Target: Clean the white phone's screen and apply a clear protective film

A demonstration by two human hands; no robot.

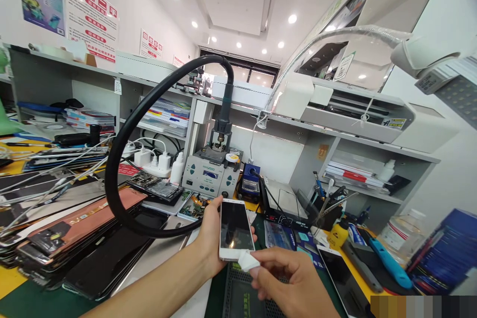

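A white-framed smartphone (236, 226) with a dark screen lies in my left hand (210, 231), its fingers wrapped round the phone's back and edges. Between the thumb and fingers of my right hand (279, 278) is a folded white tissue (247, 261), which meets the phone's lower right corner. Below both hands sits a dark perforated tray (236, 290) with green lettering. Another white phone (341, 276) rests to the right of my right hand. The fingertips behind the held phone are mostly hidden.
A hot air station (208, 179) with a looping black hose (112, 169) stands ahead. Stacked phone screens (74, 238) and white cables crowd the left. To the right are a yellow bottle (338, 233), a blue-handled tool (391, 263) and a clear bottle (400, 233).
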